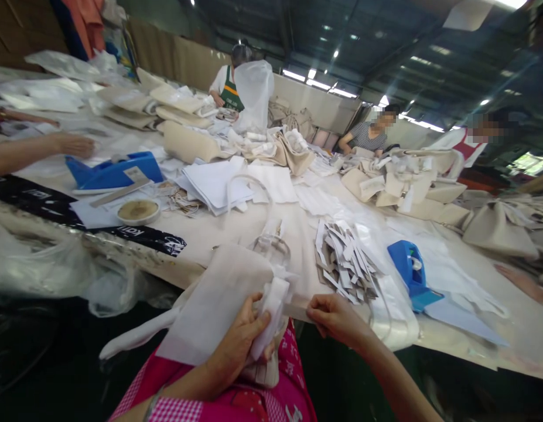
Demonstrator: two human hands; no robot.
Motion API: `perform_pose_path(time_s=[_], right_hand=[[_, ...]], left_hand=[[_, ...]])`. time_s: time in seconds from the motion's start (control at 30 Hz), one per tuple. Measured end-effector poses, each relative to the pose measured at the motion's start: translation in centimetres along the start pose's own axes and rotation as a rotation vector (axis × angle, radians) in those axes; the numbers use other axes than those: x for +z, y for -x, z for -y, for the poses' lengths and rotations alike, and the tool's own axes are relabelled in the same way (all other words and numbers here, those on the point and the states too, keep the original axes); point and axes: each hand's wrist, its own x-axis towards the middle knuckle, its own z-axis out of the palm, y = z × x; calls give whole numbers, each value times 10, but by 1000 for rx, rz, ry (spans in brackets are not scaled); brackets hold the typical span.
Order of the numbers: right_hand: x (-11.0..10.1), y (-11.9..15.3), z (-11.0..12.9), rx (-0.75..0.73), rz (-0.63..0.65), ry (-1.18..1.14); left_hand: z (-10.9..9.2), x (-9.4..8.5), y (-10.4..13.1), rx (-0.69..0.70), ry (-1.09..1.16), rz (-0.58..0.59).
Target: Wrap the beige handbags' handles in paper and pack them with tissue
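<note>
In the head view, a white-wrapped piece (271, 302) is gripped by the left hand (242, 328), thumb pressed along its front, in front of the table's near edge and above a pink apron (293, 357). A narrow pale strip (297, 312) is pinched between the thumb and curled fingers of the right hand (335, 316); its other end is pointed toward the wrapped piece, but whether the two are joined cannot be told for blur. A large white sheet (218, 299) is seen behind the left wrist. On the table (201, 231), a heap of loose grey and white strips (348, 261) is placed just beyond the right hand, with a blue tape dispenser (407, 269) set to its right. Farther left, a second blue dispenser (117, 170), a round dish (138, 211) and stacked white papers (216, 184) are laid out. Beige bags (190, 140) are piled farther back, where co-workers are seated or stood.
</note>
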Motion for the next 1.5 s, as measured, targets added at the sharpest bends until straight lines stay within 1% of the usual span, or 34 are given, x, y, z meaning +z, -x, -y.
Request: perform_pose_path(time_s=[0.07, 0.17, 0.23, 0.3, 0.37, 0.43, 0.53, 0.6, 0.63, 0.73, 0.8, 0.87, 0.93, 1.0, 1.07, 1.13, 1.2, 1.23, 1.3, 1.4, 1.43, 1.5], right_hand=[[20, -6, -5, -10, -21, -64], [45, -19, -5, -44, 8, -232], [56, -27, -1, -81, 51, -317], [62, -33, 4, -118, 93, -360], [62, -36, 8, -148, 137, -355], [56, -36, 10, -154, 192, -320], [44, -33, 6, -68, 252, -252], [40, -32, 3, -15, 228, -241], [40, -33, 3, -12, 206, -250], [49, -38, 6, -61, 171, -273], [55, -43, 10, -80, 174, -262], [57, -44, 15, -92, 188, -231], [54, -38, 18, -105, 207, -197], [46, -23, 21, -136, 207, -185], [36, -3, 24, -212, 201, -158], [28, 17, 26, -303, 190, -79], [24, 28, 26, -380, 134, 46], [24, 29, 24, -430, 85, 114], [27, 26, 22, -581, -26, 250], [36, 12, 28, -885, -198, 422], [40, 7, 33, -971, -233, 460], [45, -5, 44, -1104, -229, 507]], left_hand=[[-1, 0, 0, 2, 7, -5], [-2, 1, 1, -2, 25, 6], [-3, 2, 1, 3, 42, 13], [-3, 2, 1, 4, 57, 9], [-4, 2, 1, -13, 70, -4], [-4, 3, 1, -26, 81, -13], [-4, 2, 1, -38, 85, -7], [-3, 1, 1, -48, 78, -3], [-3, 0, 1, -52, 72, -6], [-2, -1, 1, -56, 50, -14], [-2, -1, 1, -68, 21, -8], [-3, -1, 2, -85, -23, -1], [-4, -1, 2, -97, -63, -3], [-4, -2, 2, -98, -85, -3], [-4, -2, 2, -93, -94, 1], [-5, -2, 2, -95, -91, -4], [-7, 0, 3, -105, -66, -18], [-7, 0, 3, -111, -48, -22], [-8, 2, 4, -118, -24, -32], [-8, 4, 3, -119, -5, -46], [-9, 4, 3, -112, -3, -46], [-9, 5, 2, -91, -19, -44]])
